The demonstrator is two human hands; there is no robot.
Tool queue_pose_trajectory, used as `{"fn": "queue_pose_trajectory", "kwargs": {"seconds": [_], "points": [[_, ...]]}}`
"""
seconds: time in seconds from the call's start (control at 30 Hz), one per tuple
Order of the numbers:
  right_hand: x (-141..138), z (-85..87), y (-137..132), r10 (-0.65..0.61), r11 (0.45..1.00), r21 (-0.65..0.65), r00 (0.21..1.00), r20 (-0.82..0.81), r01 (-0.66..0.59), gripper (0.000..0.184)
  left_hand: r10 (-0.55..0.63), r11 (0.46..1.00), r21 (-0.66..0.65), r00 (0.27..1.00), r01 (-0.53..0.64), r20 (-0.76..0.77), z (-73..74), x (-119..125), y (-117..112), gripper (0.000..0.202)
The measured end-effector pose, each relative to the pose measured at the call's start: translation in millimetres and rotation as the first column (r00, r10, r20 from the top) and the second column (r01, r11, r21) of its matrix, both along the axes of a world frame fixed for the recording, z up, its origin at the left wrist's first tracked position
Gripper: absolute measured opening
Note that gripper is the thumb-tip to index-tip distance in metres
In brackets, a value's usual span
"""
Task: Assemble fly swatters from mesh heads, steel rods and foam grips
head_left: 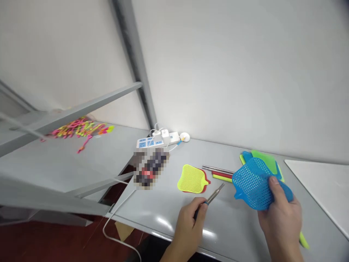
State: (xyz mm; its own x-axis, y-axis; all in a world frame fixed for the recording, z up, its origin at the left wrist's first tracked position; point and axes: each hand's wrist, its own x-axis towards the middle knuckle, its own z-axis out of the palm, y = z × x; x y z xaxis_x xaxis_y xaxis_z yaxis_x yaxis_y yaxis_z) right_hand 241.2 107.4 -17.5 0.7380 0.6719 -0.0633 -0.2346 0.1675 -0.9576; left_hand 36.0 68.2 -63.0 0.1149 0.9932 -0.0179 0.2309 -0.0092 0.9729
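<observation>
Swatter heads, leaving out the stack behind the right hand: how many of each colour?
blue swatter head: 1, held in the right hand
yellow swatter head: 1, on the table
red swatter head: 1, under the yellow one
Total: 3

The blue swatter head (252, 183) is perforated plastic mesh, as is the yellow swatter head (192, 178). The thin rod (216, 193) looks like bright polished metal. The grey table (163, 214) is smooth and glossy, showing light patches.

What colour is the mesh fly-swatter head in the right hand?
Blue; the plastic mesh fly-swatter head shows best in the head view.
</observation>
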Motion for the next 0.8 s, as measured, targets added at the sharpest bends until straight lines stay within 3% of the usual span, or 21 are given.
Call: {"fn": "queue_pose_trajectory", "kwargs": {"seconds": [0.13,0.5,0.67,0.8], "points": [[5.8,-6.3,-10.9,-0.127,0.991,-0.048,0.985,-0.116,0.122,0.041,-0.094,0.995,0.017,0.991,0.096,-0.096,0.1,-2.0,2.0,0.027],[3.4,-12.9,-17.5,0.005,0.999,-0.034,0.995,-0.100,-0.009,0.039,-0.177,0.968,0.130,0.951,0.214,-0.253,-8.2,-1.9,2.9,0.022],[4.8,-13.1,-16.7,-0.053,0.999,-0.013,0.985,-0.164,0.051,0.038,-0.167,0.974,0.110,0.952,0.200,-0.255,-3.0,-0.6,1.6,0.024],[7.4,-16.2,-16.9,-0.053,0.999,-0.012,0.991,-0.120,0.052,0.040,-0.168,0.974,0.103,0.948,0.201,-0.269,0.2,0.5,1.4,0.025]]}}
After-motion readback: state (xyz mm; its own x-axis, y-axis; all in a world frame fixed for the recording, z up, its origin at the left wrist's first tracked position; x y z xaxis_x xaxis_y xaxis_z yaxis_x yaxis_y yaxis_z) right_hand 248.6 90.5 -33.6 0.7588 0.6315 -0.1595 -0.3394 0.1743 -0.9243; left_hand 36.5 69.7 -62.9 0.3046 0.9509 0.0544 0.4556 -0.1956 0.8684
